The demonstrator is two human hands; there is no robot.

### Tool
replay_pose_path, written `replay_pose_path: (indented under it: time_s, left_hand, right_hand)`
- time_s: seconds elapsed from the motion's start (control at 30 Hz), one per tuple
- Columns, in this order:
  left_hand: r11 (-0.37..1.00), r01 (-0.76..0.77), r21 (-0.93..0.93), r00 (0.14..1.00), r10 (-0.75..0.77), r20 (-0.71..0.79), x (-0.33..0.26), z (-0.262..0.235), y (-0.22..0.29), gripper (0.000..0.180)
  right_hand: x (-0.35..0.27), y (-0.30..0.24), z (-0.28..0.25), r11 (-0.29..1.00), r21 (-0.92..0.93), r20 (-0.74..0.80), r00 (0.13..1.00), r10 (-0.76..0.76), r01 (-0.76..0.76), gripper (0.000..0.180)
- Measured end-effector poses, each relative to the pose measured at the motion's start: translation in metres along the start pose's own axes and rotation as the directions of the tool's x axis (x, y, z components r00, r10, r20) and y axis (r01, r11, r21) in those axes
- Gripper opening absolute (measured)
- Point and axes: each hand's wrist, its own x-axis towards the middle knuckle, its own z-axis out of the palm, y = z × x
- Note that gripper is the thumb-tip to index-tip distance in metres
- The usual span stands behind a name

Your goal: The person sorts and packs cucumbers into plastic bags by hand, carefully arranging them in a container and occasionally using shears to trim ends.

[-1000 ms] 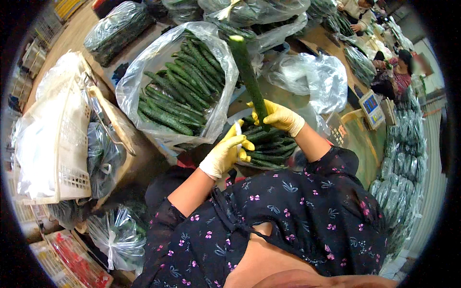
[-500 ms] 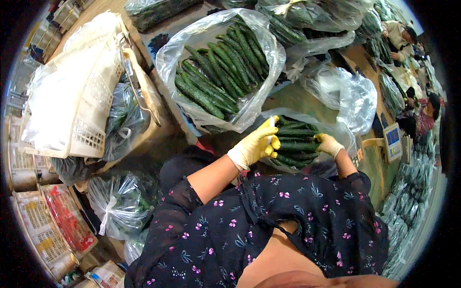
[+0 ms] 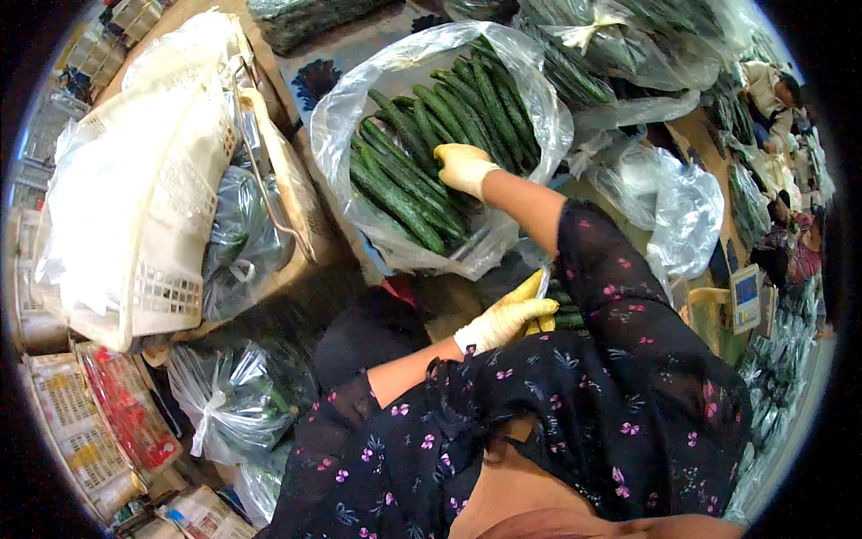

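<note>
A large open clear plastic bag (image 3: 359,99) full of long dark green cucumbers (image 3: 404,193) lies in front of me. My right hand (image 3: 462,169), in a pale yellow glove, reaches into it with its fingers curled down around a cucumber at the top of the pile. My left hand (image 3: 505,319), also gloved, stays close to my body and grips the rim of a smaller clear bag (image 3: 546,269). A few cucumbers (image 3: 567,316) show in that bag, mostly hidden behind my dark flowered sleeve.
A white plastic basket (image 3: 153,207) rests on a box at my left, with tied bags of greens (image 3: 224,404) below it. A crumpled clear bag (image 3: 682,216) and a small scale (image 3: 745,296) are at my right. More bagged cucumbers (image 3: 584,36) and other people (image 3: 772,90) are beyond.
My right hand set a raised cucumber into the small bag, then reached forward into the large bag. My left hand stayed at the small bag's rim.
</note>
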Motion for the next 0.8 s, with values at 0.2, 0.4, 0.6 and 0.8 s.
replay_pose_path:
  time_s: [0.2, 0.4, 0.6, 0.8]
  left_hand:
    - [0.963, -0.076, -0.258, 0.983, 0.029, -0.181, -0.013, -0.006, 0.011, 0.061]
    - [0.958, -0.074, -0.278, 0.962, -0.005, -0.271, -0.013, -0.024, 0.005, 0.061]
    - [0.977, -0.055, -0.207, 0.963, -0.003, -0.269, -0.002, -0.029, -0.001, 0.061]
    - [0.960, -0.040, -0.279, 0.974, -0.025, -0.226, -0.006, -0.015, 0.005, 0.061]
  right_hand:
    - [0.072, -0.026, 0.033, 0.963, -0.206, -0.147, 0.978, 0.145, -0.174, 0.069]
    - [0.077, -0.037, 0.024, 0.953, -0.062, -0.012, 0.955, 0.296, -0.296, 0.086]
    - [0.061, -0.020, 0.009, 0.969, 0.127, 0.016, 0.977, 0.210, -0.211, 0.081]
    - [0.013, -0.015, 0.033, 0.960, 0.279, 0.137, 0.989, -0.047, 0.007, 0.074]
